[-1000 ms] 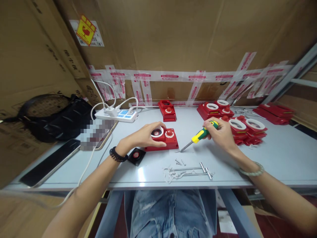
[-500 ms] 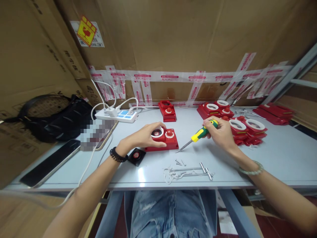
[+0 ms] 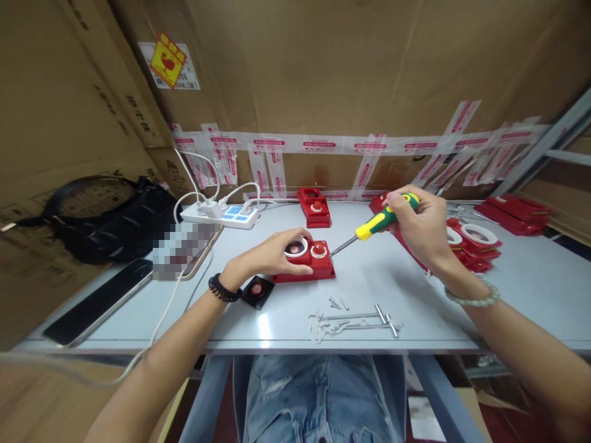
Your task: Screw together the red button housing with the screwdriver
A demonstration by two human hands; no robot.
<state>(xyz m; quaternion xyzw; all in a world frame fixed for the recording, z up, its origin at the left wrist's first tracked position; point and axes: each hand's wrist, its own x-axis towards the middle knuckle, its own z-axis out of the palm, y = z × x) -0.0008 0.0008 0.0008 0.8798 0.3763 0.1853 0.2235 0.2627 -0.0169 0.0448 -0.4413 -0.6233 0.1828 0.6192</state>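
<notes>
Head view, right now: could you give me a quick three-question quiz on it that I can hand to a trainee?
1. Multiple choice: which hand holds the green-and-yellow screwdriver? A) left, B) right, C) neither.
2. True or false: the left hand is holding a black phone.
3. Either/or: which lies nearer the front edge of the table, the T-handled metal rods or the white power strip?

Key:
1. B, the right hand.
2. False: it holds a red housing.
3. The T-handled metal rods.
</notes>
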